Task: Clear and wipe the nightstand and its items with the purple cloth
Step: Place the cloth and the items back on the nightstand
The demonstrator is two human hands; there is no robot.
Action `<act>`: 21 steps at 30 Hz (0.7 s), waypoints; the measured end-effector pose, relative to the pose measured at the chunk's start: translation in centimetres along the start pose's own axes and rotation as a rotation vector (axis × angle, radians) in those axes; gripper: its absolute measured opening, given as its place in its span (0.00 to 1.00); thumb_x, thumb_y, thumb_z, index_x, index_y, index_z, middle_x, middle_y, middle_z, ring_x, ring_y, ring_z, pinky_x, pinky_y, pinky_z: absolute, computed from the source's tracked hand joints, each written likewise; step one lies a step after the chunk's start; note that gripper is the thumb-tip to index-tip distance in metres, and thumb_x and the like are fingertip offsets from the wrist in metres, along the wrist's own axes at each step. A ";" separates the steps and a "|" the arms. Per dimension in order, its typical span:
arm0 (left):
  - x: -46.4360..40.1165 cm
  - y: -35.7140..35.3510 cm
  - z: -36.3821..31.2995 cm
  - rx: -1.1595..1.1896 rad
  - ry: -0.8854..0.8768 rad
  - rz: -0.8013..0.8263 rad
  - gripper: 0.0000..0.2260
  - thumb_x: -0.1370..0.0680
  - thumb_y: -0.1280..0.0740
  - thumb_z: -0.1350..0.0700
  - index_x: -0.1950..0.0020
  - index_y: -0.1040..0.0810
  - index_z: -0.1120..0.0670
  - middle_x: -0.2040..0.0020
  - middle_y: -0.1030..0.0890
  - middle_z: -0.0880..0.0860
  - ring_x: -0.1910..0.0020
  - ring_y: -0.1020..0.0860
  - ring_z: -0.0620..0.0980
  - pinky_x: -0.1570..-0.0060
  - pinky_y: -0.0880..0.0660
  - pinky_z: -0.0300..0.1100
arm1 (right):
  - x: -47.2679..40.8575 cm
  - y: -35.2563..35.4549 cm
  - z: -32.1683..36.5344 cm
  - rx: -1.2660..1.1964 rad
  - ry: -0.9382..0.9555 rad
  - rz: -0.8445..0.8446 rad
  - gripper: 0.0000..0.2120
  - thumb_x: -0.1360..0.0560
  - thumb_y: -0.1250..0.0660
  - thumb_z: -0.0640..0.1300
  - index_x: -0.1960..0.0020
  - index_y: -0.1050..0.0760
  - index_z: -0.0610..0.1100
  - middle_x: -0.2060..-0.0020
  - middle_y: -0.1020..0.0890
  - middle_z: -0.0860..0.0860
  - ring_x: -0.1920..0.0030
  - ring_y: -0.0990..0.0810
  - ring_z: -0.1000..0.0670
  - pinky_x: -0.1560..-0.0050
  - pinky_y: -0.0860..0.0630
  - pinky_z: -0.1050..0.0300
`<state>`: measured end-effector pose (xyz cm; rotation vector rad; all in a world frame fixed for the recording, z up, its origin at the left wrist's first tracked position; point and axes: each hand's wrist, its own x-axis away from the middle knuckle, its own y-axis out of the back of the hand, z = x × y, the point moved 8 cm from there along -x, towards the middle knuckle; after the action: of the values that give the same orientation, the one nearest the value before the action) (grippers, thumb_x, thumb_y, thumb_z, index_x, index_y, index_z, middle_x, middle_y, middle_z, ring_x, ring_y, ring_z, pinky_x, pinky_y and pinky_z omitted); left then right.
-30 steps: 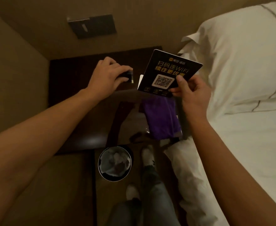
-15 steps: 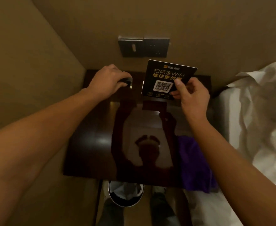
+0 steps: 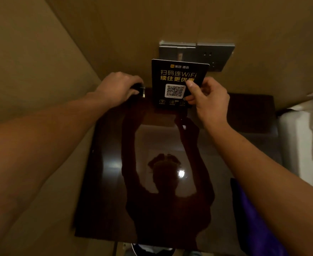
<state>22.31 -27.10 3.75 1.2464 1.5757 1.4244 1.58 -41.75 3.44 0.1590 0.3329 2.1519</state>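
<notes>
Purple cloth [image 3: 251, 218] is lying under my right forearm; my right hand [image 3: 208, 100] is pinching the WiFi card [image 3: 176, 84], my left hand [image 3: 118, 87] gripping a small dark object [image 3: 140, 88].

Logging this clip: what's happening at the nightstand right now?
A person holds a black QR-code WiFi sign upright in the right hand over the back of the dark nightstand. The left hand grips a small dark object at the back left. The purple cloth lies at the right edge, untouched.
</notes>
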 end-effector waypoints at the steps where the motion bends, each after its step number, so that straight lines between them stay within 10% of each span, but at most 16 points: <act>1: 0.0 -0.1 0.7 -0.007 0.007 0.002 0.15 0.21 0.30 0.57 0.34 0.22 0.55 0.41 0.17 0.59 0.43 0.19 0.61 0.48 0.25 0.52 | -0.1 -0.8 0.0 0.005 0.003 0.013 0.04 0.20 0.29 0.50 0.51 0.21 0.51 0.59 0.14 0.50 0.63 0.14 0.55 0.61 0.17 0.61; 21: -0.1 -1.7 3.4 -0.063 0.073 0.069 0.17 0.20 0.30 0.55 0.31 0.23 0.52 0.39 0.17 0.59 0.41 0.20 0.62 0.47 0.24 0.54 | -1.9 -4.4 -0.6 -0.011 0.003 0.038 0.05 0.20 0.30 0.49 0.51 0.22 0.49 0.57 0.14 0.48 0.62 0.13 0.53 0.61 0.16 0.59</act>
<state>25.16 -25.97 1.46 1.2345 1.5372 1.5671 5.97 -41.05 1.55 0.1572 0.3213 2.1914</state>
